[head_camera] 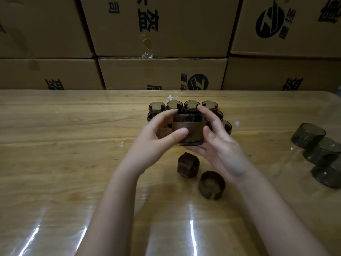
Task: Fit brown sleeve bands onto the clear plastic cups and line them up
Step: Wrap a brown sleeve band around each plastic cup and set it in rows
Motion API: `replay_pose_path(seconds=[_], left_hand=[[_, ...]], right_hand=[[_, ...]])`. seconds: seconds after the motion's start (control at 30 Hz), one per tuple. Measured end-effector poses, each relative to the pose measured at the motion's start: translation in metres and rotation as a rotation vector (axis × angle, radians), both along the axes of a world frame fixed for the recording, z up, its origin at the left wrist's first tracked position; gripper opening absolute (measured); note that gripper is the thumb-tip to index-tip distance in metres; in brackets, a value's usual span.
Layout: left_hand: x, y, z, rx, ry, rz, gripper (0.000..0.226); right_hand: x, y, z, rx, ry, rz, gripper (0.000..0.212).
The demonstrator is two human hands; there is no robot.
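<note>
Both hands hold a smoky, clear round cup (193,140) above the glossy wooden table (73,145). The left hand (156,137) and right hand (221,145) curl their fingers round its matte brown band (193,126). Two loose split bands (188,164) lie beneath, sleeved cups (174,105) stand in rows behind, and bare cups (308,134) sit far right

Behind held clear plastic cup with brown sleeve band (188,129): middle cups of banded-cup rows (174,105) masked by it, by left hand (156,139) and right hand (219,145); count not determinable. Far right of held cup: nearest bare smoky cup (328,175) clipped by frame edge. Beyond held cup: printed cardboard boxes (162,74) cropped at top, lettering cut.
</note>
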State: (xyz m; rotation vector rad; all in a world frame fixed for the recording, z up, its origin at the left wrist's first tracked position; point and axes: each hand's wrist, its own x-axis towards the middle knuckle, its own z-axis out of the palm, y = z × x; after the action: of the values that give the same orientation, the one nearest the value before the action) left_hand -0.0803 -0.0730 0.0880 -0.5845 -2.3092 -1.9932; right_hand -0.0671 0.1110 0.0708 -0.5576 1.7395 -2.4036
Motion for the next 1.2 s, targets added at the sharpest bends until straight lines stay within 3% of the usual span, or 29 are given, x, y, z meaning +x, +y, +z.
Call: replay_pose_path(seconds=[0.13,0.3,0.43,0.63,1.2], left_hand=[[-0.001,-0.003,-0.004,-0.171,0.028,0.094,0.07],[-0.012,-0.027,-0.019,-0.482,0.059,0.319,0.079],[-0.018,-0.034,-0.036,-0.588,0.032,0.37,0.08],[-0.03,-0.026,-0.057,-0.663,0.037,0.395,0.078],[-0.035,-0.028,-0.081,-0.572,0.038,0.447,0.078]], right_hand=[[-0.004,-0.003,-0.009,0.392,0.116,-0.156,0.048],[-0.012,0.003,-0.024,0.656,0.132,-0.281,0.028],[-0.015,0.008,-0.042,0.763,0.097,-0.294,0.022],[-0.016,0.019,-0.06,0.536,-0.042,-0.271,0.023],[-0.019,0.023,-0.075,0.534,-0.078,-0.296,0.022]])
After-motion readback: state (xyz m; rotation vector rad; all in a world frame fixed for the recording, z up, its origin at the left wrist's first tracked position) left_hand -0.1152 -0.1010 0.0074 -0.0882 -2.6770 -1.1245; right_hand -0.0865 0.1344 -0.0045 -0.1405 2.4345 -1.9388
